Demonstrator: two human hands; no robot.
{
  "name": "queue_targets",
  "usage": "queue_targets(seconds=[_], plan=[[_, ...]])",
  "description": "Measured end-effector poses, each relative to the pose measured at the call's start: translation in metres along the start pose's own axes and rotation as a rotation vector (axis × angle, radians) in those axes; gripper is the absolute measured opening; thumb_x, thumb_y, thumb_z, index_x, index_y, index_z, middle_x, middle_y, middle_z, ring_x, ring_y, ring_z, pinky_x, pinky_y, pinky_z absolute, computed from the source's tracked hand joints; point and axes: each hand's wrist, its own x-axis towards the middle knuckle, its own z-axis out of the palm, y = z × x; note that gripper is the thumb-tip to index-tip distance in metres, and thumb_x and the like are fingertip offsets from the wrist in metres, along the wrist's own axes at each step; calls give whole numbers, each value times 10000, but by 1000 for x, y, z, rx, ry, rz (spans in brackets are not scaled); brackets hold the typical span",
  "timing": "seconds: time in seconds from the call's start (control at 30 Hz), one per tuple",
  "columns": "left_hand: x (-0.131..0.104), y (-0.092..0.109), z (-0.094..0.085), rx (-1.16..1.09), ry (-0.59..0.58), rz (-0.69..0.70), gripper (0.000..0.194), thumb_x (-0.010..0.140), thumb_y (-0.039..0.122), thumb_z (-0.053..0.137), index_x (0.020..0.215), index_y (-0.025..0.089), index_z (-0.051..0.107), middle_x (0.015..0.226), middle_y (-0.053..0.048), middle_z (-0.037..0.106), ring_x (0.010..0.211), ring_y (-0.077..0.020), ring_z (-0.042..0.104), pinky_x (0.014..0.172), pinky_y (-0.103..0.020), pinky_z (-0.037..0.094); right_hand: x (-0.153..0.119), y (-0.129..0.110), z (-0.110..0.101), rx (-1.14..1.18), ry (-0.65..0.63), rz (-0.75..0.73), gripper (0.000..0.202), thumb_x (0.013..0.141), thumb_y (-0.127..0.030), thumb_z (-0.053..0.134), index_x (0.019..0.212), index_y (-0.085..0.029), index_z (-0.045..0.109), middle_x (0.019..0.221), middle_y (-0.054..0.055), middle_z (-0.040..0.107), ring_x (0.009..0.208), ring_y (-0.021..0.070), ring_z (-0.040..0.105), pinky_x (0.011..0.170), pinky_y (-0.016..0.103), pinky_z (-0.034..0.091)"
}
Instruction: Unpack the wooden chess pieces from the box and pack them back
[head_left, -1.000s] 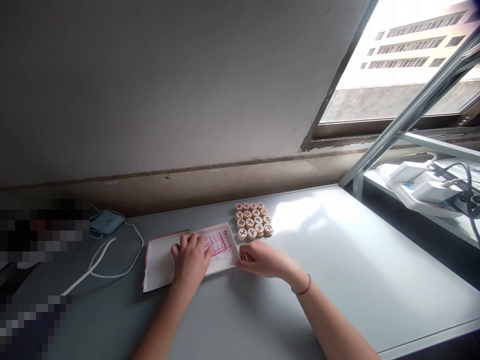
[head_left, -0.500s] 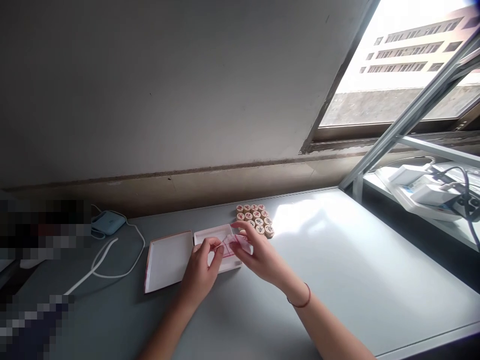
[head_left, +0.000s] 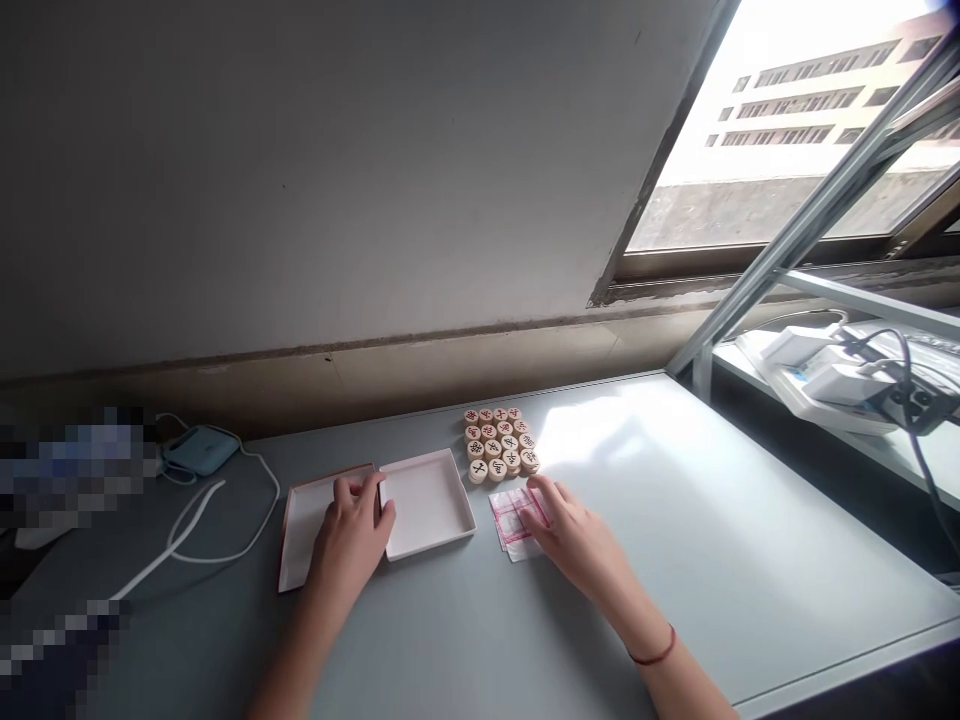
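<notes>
My left hand (head_left: 354, 525) is above the seam between two shallow white box halves, fingers apart and bent. Its index finger and thumb are at the left wall of the right box half (head_left: 427, 505); whether they press on it I cannot tell. Partly under that hand lies the other box half (head_left: 300, 530), with a reddish-brown edge. My right hand (head_left: 574, 530) rests over a folded white sheet with pink grid lines (head_left: 514, 525), thumb and fingers apart. Behind the sheet stand stacked wooden Chinese chess pieces (head_left: 496, 448) in rows, with red and black characters.
A light-blue device (head_left: 202, 450) with a white cable (head_left: 169, 550) lies at the left. Along the back runs the wall (head_left: 337, 200). On the right, a metal frame (head_left: 810, 210) and a shelf with white adapters and cables (head_left: 840, 375) stand beside the table.
The folded sheet went from both hands above the right box half to the table on its right, under my right hand. My left hand moved left to the seam between the box halves.
</notes>
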Motion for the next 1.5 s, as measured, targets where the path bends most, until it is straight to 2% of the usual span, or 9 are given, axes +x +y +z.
queue_targets(seconds=[0.1, 0.27, 0.5, 0.6, 0.67, 0.77, 0.87, 1.13, 1.5], plan=[[3, 1, -1, -49, -128, -15, 334, 920, 195, 416, 1229, 234, 538, 1024, -67, 598, 765, -206, 654, 625, -282, 447, -1, -3, 1, -81, 98, -3, 243, 930, -371, 366, 1039, -209, 510, 1009, 91, 511, 579, 142, 539, 512, 284, 446], [13, 6, 11, -75, -100, 44, 308, 903, 106, 375, 1119, 193, 577, 1065, -68, 664, 871, -210, 660, 656, -279, 441, 0, -15, -7, -10, 190, -103, 221, 929, -329, 388, 1076, -201, 492, 1084, 109, 495, 574, 125, 522, 511, 280, 458], [32, 10, 11, -58, -20, 98, 232, 904, 117, 403, 1020, 181, 594, 1021, -71, 675, 842, -197, 666, 653, -264, 445, 4, -73, -9, 56, -29, -498, 110, 896, -212, 448, 896, -187, 555, 866, 59, 589, 707, 171, 565, 564, 268, 395], [19, 12, 2, -63, 145, 138, 170, 927, 221, 443, 1019, 179, 579, 1012, -89, 649, 786, -203, 655, 631, -282, 450, 0, -90, 8, -27, -172, -685, 149, 874, -213, 482, 738, -190, 538, 703, 18, 580, 603, 143, 523, 540, 279, 312], [-1, 13, 0, -128, 318, 289, 177, 949, 257, 412, 889, 199, 568, 859, -43, 637, 741, -182, 635, 638, -277, 451, -2, -95, 24, -92, -213, -764, 168, 871, -235, 493, 716, -187, 537, 674, 15, 587, 567, 131, 491, 538, 289, 272], [-34, 12, 9, -243, 369, 617, 270, 942, 206, 380, 696, 211, 490, 644, 7, 559, 597, -139, 573, 577, -259, 416, -2, -94, 42, -137, -216, -799, 136, 849, -254, 514, 740, -183, 555, 704, 28, 614, 586, 135, 485, 546, 298, 241], [-48, 11, 23, -343, 275, 672, 298, 921, 180, 376, 628, 210, 424, 586, 19, 536, 525, -118, 534, 506, -249, 372, 0, -90, 49, -113, -213, -791, 122, 828, -257, 521, 735, -188, 559, 704, 22, 617, 597, 139, 484, 548, 305, 220], [-31, 8, 31, -519, 41, 573, 290, 897, 190, 391, 609, 201, 430, 596, 11, 559, 562, -118, 526, 539, -233, 378, 4, -83, 46, 42, -229, -811, 132, 754, -138, 509, 826, -202, 599, 715, -2, 645, 564, 126, 467, 546, 295, 221], [-33, 6, 30, -521, -43, 593, 329, 927, 200, 369, 623, 196, 495, 612, -3, 552, 580, -135, 507, 568, -251, 377, 2, -80, 48, 100, -252, -801, 107, 746, -126, 511, 773, -202, 581, 701, 2, 626, 569, 127, 464, 562, 297, 248]])
